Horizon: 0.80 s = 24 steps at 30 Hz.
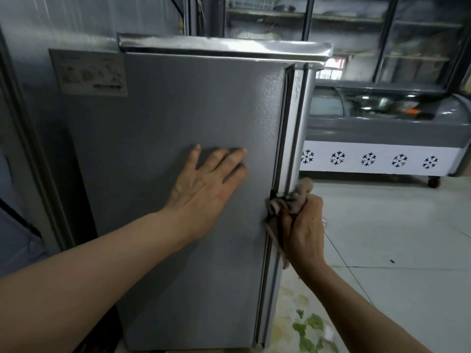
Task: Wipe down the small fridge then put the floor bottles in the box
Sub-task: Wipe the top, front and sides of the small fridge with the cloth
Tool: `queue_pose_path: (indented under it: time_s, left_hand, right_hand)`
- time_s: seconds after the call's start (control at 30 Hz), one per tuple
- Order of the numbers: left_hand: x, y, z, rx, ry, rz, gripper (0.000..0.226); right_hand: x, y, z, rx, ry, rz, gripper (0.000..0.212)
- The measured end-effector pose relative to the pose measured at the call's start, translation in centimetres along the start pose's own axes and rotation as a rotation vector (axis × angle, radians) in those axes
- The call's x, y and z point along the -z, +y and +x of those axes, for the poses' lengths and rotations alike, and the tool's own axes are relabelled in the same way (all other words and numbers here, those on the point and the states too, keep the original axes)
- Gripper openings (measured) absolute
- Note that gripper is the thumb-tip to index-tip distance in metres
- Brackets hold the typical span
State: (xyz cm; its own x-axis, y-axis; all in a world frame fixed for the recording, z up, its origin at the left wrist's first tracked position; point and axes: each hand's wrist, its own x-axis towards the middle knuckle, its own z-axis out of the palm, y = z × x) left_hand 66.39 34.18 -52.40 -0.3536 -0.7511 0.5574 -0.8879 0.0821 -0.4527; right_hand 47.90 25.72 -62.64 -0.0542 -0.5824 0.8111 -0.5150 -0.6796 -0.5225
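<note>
The right hand [303, 230] grips a bunched brownish cloth [293, 200], fingers curled round it, and presses it against the vertical edge of the small fridge [178, 118] where the grey side panel meets the door seam, about halfway up. The left hand [206, 177] lies flat on that side panel, fingers straight and spread, holding nothing and seemingly bracing the cabinet. The fridge stands near, filling the left and middle of the view, with a pale label [89, 72] stuck at its upper left and a shiny strip along its top edge. To the far right sits a chest freezer [382, 138] with a row of snowflake marks on its white front, and behind it glass-fronted shelving. The tiled floor [407, 238] lies to the right. Judging by this, the work is in its first part: wiping the fridge is under way at the seam, and how much of the surface is already clean cannot be told. No bottles and no box show anywhere here, so the second part looks untouched and all of it remains.
</note>
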Motion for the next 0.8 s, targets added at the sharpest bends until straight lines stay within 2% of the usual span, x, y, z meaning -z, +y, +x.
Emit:
queue_pose_path:
  time_s: [0.1, 0.23, 0.4, 0.57, 0.67, 0.8]
  left_hand:
    - [1.0, -0.4, 1.3, 0.002, 0.027, -0.002, 0.071]
    - [2.3, -0.8, 3.1, 0.021, 0.043, -0.031, 0.075]
    - [4.4, -1.4, 5.0, 0.063, 0.14, -0.056, 0.074]
    - [6.2, -2.9, 7.3, 0.154, 0.205, -0.046, 0.078]
    - [6.9, -4.0, 8.4, 0.194, 0.173, -0.069, 0.083]
    - [7.1, -4.6, 9.0, 0.19, 0.172, -0.105, 0.074]
  right_hand:
    - [0.2, -0.8, 1.6, 0.027, 0.022, -0.049, 0.04]
    - [0.7, -2.0, 1.8, 0.011, 0.012, -0.038, 0.03]
    - [0.8, -4.4, 4.6, -0.057, 0.072, -0.084, 0.033]
    - [2.0, -6.0, 6.8, -0.079, 0.017, -0.141, 0.03]
    - [2.6, -7.9, 10.2, 0.002, 0.096, -0.147, 0.03]
    - [3.1, -10.1, 15.1, 0.021, 0.177, -0.145, 0.02]
